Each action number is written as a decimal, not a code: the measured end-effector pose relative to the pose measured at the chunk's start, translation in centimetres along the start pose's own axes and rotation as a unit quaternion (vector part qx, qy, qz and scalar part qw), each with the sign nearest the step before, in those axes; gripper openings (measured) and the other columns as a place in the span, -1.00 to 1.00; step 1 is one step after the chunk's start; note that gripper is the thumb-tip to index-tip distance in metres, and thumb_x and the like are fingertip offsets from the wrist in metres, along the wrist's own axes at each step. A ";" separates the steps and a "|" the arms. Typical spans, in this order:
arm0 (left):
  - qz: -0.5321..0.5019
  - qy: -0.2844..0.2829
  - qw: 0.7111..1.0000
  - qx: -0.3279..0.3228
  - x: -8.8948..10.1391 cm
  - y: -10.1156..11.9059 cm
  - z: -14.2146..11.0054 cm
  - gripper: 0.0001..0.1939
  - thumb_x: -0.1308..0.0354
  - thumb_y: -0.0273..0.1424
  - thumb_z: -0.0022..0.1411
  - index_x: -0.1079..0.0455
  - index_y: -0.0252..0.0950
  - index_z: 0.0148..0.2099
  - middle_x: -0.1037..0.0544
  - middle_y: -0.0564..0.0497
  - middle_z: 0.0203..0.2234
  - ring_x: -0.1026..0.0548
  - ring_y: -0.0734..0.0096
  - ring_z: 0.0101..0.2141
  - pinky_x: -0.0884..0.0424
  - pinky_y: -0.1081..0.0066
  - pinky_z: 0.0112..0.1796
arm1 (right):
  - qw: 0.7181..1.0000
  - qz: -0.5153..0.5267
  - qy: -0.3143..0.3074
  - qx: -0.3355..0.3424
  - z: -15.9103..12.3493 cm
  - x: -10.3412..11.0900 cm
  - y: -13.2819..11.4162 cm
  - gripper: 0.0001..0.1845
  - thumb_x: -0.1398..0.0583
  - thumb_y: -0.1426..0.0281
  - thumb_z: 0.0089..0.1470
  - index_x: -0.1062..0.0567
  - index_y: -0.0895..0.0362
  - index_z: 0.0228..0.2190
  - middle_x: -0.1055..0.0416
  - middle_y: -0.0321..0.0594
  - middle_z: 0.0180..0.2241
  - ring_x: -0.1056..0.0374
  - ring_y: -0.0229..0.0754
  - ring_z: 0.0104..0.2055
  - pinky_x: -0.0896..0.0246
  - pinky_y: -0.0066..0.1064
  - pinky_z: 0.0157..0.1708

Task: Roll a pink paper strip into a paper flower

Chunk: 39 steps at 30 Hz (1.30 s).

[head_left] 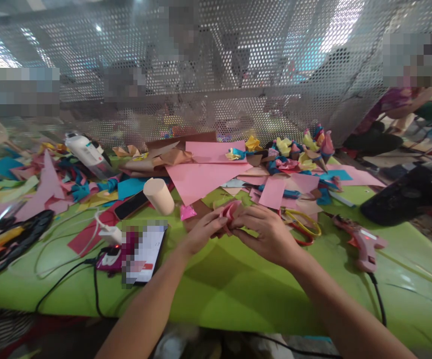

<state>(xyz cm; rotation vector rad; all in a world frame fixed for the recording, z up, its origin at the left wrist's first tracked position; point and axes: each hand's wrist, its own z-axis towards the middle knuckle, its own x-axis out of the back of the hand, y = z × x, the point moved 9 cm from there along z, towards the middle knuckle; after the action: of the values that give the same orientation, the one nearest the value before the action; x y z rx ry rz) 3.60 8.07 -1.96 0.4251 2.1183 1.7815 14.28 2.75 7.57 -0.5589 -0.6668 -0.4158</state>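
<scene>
A small piece of curled pink paper [230, 211] is held up between both hands above the green table. My left hand [205, 230] pinches its left side with thumb and fingertips. On the other side, my right hand [264, 230] grips the paper, its fingers bent inward and partly hiding it. Just behind the hands lie pink paper sheets [208, 178] and brown paper scraps. Scissors with yellow and orange handles [306, 224] rest close to the right of my right hand.
A pink glue gun [365, 247] lies at right with its cord running off the front edge. On the left are a lit phone [146, 254], a power strip with cables, a beige paper roll [158, 196] and a white bottle [89, 153]. Folded paper flowers [294, 154] are piled behind.
</scene>
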 end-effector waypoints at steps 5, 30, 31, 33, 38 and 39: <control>0.005 -0.005 1.000 -0.006 0.0 0.0 0.0 -0.55 -0.21 -0.07 0.09 -0.43 -0.32 -0.13 -0.29 0.15 -0.57 -0.16 0.54 -0.55 -0.07 0.46 -0.49 | 1.000 0.003 -0.005 -0.004 0.0 0.0 0.0 -0.85 -0.18 0.47 0.22 -0.55 0.11 -0.37 -0.56 -0.18 -0.36 -0.44 -0.17 -0.32 -0.30 -0.35 -0.29; -0.037 -0.024 0.999 -0.024 -0.1 0.2 0.2 -0.57 -0.21 0.00 0.09 -0.32 -0.30 -0.31 -0.21 0.18 -0.59 -0.09 0.57 -0.58 -0.01 0.46 -0.52 | 0.993 -0.102 0.030 0.042 0.0 0.3 -0.7 -0.85 -0.11 0.52 0.20 -0.44 0.11 -0.38 -0.46 -0.17 -0.41 -0.32 -0.17 -0.40 -0.22 -0.35 -0.38; -0.039 -0.029 0.998 -0.030 -0.1 0.2 0.2 -0.57 -0.20 0.00 0.10 -0.30 -0.30 -0.33 -0.21 0.18 -0.59 -0.08 0.58 -0.58 0.01 0.45 -0.52 | 0.993 -0.105 0.033 0.038 0.0 0.3 -0.6 -0.84 -0.10 0.51 0.21 -0.45 0.11 -0.38 -0.46 -0.17 -0.41 -0.32 -0.16 -0.40 -0.21 -0.34 -0.39; -0.041 -0.033 0.998 -0.040 -0.1 0.3 0.3 -0.57 -0.18 0.00 0.12 -0.28 -0.29 -0.35 -0.20 0.18 -0.59 -0.07 0.59 -0.59 0.02 0.45 -0.53 | 0.992 -0.112 0.039 0.034 0.0 0.4 -0.5 -0.84 -0.11 0.50 0.22 -0.45 0.10 -0.39 -0.45 -0.17 -0.41 -0.33 -0.15 -0.40 -0.19 -0.33 -0.39; -0.034 -0.015 0.999 -0.026 0.1 0.2 0.4 -0.57 -0.20 0.00 0.08 -0.28 -0.29 -0.36 -0.21 0.18 -0.60 -0.08 0.59 -0.59 0.01 0.46 -0.52 | 0.995 -0.096 0.029 0.019 -0.1 0.5 -0.3 -0.85 -0.12 0.49 0.20 -0.47 0.10 -0.37 -0.47 -0.15 -0.39 -0.35 -0.13 -0.37 -0.19 -0.32 -0.38; -0.034 -0.008 0.999 -0.021 0.1 0.2 0.3 -0.57 -0.21 0.01 0.07 -0.29 -0.29 -0.36 -0.21 0.18 -0.60 -0.09 0.58 -0.59 0.00 0.46 -0.52 | 0.996 -0.084 0.024 0.010 -0.1 0.5 -0.2 -0.87 -0.13 0.49 0.19 -0.47 0.10 -0.36 -0.48 -0.16 -0.38 -0.36 -0.13 -0.36 -0.20 -0.32 -0.37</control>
<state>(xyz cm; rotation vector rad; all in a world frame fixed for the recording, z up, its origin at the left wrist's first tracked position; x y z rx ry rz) 3.63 8.44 -1.82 0.3507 2.0550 1.7744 14.57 2.46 7.91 -0.4750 -0.6739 -0.5771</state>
